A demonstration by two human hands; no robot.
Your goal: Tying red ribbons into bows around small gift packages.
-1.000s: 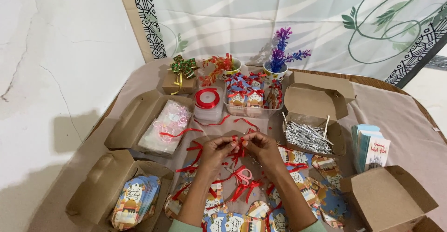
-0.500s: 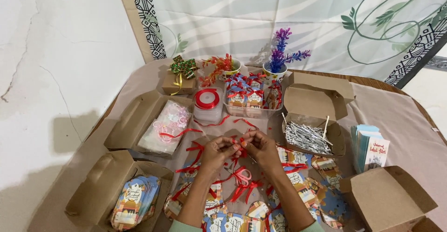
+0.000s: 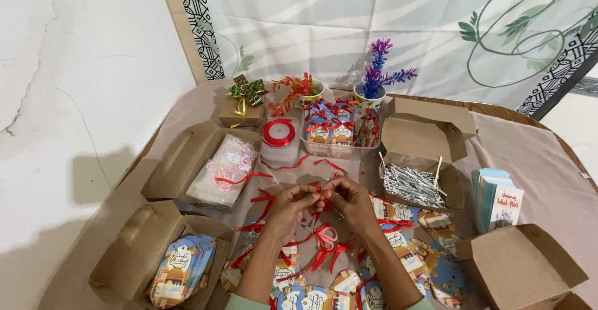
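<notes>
both hands, left hand [image 3: 293, 205] and right hand [image 3: 350, 199], meet fingertip to fingertip over the middle of the table [image 3: 529, 154], pinched together on a small red ribbon piece [image 3: 324, 197], with loose ribbons and printed tags crowding the near edge beneath them. open cardboard boxes ring the hands closely: silver twist ties [image 3: 411, 183] fill the box toward the right edge, printed cards [image 3: 182, 270] sit in the near left corner box, and the near right corner box [image 3: 520, 267] shows only a bare brown inside.

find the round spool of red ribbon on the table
In the head view, the round spool of red ribbon sits left of centre, between the clear tray of ribboned packets and the open cardboard box.
</notes>
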